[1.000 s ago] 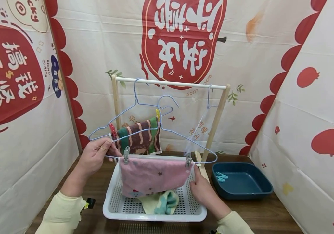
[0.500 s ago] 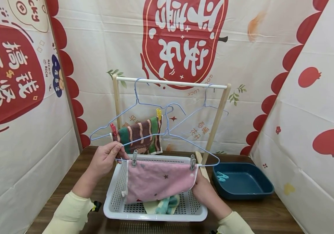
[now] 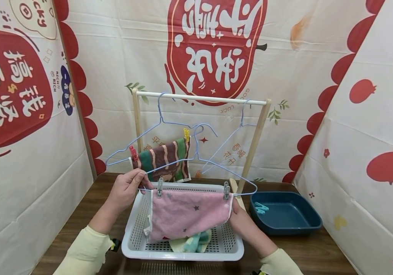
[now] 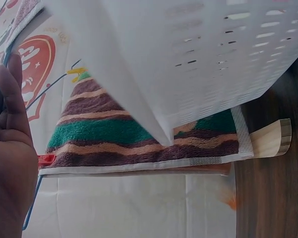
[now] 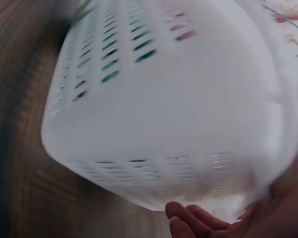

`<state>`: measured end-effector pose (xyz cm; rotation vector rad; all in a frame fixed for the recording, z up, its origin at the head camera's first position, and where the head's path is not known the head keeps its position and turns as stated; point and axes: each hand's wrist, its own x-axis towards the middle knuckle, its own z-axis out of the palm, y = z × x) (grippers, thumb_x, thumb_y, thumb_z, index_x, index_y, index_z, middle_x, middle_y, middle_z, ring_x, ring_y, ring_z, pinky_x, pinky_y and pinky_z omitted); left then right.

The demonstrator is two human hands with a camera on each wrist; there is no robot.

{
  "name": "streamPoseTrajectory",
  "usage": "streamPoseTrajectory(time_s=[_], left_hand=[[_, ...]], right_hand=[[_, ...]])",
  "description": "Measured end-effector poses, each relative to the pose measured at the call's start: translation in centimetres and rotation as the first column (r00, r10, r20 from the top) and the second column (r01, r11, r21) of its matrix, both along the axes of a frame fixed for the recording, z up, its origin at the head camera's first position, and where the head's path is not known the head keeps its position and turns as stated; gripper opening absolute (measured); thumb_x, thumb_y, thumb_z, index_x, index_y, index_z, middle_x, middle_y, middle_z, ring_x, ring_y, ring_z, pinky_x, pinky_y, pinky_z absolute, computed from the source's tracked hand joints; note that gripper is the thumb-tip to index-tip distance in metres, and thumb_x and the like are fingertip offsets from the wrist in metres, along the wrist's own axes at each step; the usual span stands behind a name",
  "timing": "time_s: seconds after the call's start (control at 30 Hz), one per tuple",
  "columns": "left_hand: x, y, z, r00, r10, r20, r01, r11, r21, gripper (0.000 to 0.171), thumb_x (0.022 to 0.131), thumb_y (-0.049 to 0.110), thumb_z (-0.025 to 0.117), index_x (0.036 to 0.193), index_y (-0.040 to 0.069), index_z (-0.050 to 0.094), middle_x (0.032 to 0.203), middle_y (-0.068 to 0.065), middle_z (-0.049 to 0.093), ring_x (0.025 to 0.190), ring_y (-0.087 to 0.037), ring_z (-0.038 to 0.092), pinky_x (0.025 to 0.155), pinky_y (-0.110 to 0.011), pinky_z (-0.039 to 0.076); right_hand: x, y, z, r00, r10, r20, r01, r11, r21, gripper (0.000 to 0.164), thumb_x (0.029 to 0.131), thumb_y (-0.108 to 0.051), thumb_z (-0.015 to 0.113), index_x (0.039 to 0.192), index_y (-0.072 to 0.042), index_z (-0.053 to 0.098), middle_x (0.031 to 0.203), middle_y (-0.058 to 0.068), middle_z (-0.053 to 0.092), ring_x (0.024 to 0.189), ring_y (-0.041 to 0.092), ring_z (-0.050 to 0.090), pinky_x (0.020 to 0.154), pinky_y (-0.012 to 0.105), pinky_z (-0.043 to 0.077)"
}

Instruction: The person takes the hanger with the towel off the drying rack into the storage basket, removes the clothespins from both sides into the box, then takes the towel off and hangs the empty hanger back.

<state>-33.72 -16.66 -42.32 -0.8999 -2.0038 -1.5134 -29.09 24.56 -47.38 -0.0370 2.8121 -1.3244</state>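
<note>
My left hand (image 3: pixel 127 189) pinches the left side of a blue wire clothes hanger (image 3: pixel 172 164). Two grey clothespins (image 3: pixel 226 191) fasten a pink towel (image 3: pixel 189 214) to its lower bar. The towel hangs over a white basket (image 3: pixel 182 255). My right hand (image 3: pixel 242 225) is at the towel's right edge, partly behind it; in the right wrist view its fingers (image 5: pixel 198 220) are loosely bent beside the basket, with nothing seen between them. Below the pink towel, a yellow and teal cloth (image 3: pixel 194 241) lies in the basket, partly covered.
Behind stands a wooden rack (image 3: pixel 200 98) carrying two more blue hangers. A striped towel (image 3: pixel 163 158) hangs on the left one by a red clothespin (image 3: pixel 133 153) and a yellow clothespin (image 3: pixel 187 135). To the right, a dark blue tray (image 3: pixel 293 228) contains teal clothespins (image 3: pixel 261 208).
The hanger and pink towel have moved slightly right with my left hand, mostly in the first half second. The right hanger on the rack has swung round. My right hand stays near the towel's right edge.
</note>
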Motion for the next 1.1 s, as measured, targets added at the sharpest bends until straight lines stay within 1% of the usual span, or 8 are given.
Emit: streamPoseTrajectory(time_s=[0.1,0.17,0.27,0.4,0.57,0.8,1.0,1.1], left_hand=[[0.0,0.1,-0.1,1.000,-0.001,-0.009,0.001,1.000,0.013,0.027,0.115,-0.004,0.051,0.097,0.003,0.071,0.082,-0.009,0.078,0.070,-0.015,0.069,0.062,-0.024,0.061],[-0.1,0.1,-0.2,1.000,0.007,-0.017,-0.007,1.000,0.015,0.028,0.114,-0.004,0.051,0.097,0.004,0.071,0.082,-0.009,0.078,0.070,-0.015,0.070,0.062,-0.023,0.060],[-0.2,0.1,-0.3,0.999,0.024,-0.031,-0.023,0.999,0.023,0.028,0.114,-0.006,0.051,0.097,0.004,0.071,0.082,-0.009,0.078,0.070,-0.017,0.070,0.061,-0.023,0.060],[-0.3,0.0,-0.5,0.999,0.041,-0.028,-0.040,0.999,0.031,0.028,0.114,-0.005,0.051,0.096,0.005,0.070,0.082,-0.008,0.079,0.069,-0.019,0.071,0.060,-0.025,0.061],[-0.6,-0.1,-0.7,0.999,0.046,-0.017,-0.046,0.998,0.032,0.027,0.115,-0.004,0.051,0.098,0.005,0.070,0.083,-0.008,0.079,0.071,-0.017,0.072,0.061,-0.025,0.062],[-0.7,0.1,-0.9,0.999,0.033,-0.024,-0.032,0.999,0.042,0.027,0.114,-0.006,0.052,0.098,0.005,0.071,0.082,-0.008,0.078,0.070,-0.018,0.072,0.060,-0.026,0.062],[-0.4,0.4,-1.1,0.999,0.033,0.000,-0.033,0.999,0.042,0.027,0.115,-0.003,0.052,0.097,0.004,0.071,0.082,-0.008,0.079,0.071,-0.016,0.072,0.060,-0.026,0.062],[-0.4,0.5,-1.1,0.999,0.034,0.002,-0.034,0.998,0.044,0.027,0.115,-0.003,0.052,0.097,0.005,0.071,0.082,-0.008,0.078,0.070,-0.020,0.072,0.061,-0.025,0.062]], right_hand=[[0.1,0.6,1.4,1.000,0.000,-0.015,0.001,0.998,0.067,0.066,0.120,-0.042,0.041,0.172,-0.002,0.032,0.171,0.030,0.039,0.156,0.053,0.040,0.123,0.072,0.035],[0.4,1.1,2.7,1.000,0.000,-0.031,0.005,0.987,0.159,0.057,0.120,-0.032,0.043,0.164,0.003,0.045,0.161,0.032,0.051,0.146,0.052,0.053,0.117,0.069,0.045],[1.0,1.7,5.0,0.998,-0.002,-0.056,0.017,0.961,0.275,0.039,0.115,-0.020,0.052,0.143,0.004,0.066,0.120,0.024,0.074,0.105,0.039,0.070,0.090,0.056,0.062],[2.4,2.1,7.7,0.995,-0.020,-0.095,0.050,0.945,0.323,0.024,0.112,-0.018,0.062,0.121,-0.002,0.077,0.082,0.005,0.066,0.072,0.023,0.057,0.062,0.037,0.053],[3.6,1.4,9.7,0.960,0.000,-0.280,0.085,0.953,0.292,0.017,0.109,-0.018,0.069,0.120,-0.008,0.077,0.095,0.003,0.069,0.081,0.020,0.060,0.068,0.033,0.057],[2.7,0.0,9.5,0.835,0.140,-0.532,0.021,0.958,0.286,0.033,0.107,-0.013,0.074,0.140,-0.009,0.070,0.127,0.009,0.071,0.101,0.024,0.068,0.086,0.045,0.066],[1.4,-0.6,8.7,0.819,0.227,-0.526,-0.029,0.933,0.358,0.049,0.111,-0.016,0.068,0.156,0.000,0.056,0.147,0.021,0.067,0.135,0.041,0.064,0.110,0.064,0.054],[0.8,-0.6,8.5,0.813,0.247,-0.528,-0.045,0.929,0.366,0.051,0.113,-0.016,0.064,0.159,0.003,0.052,0.146,0.022,0.067,0.136,0.042,0.064,0.111,0.065,0.053]])
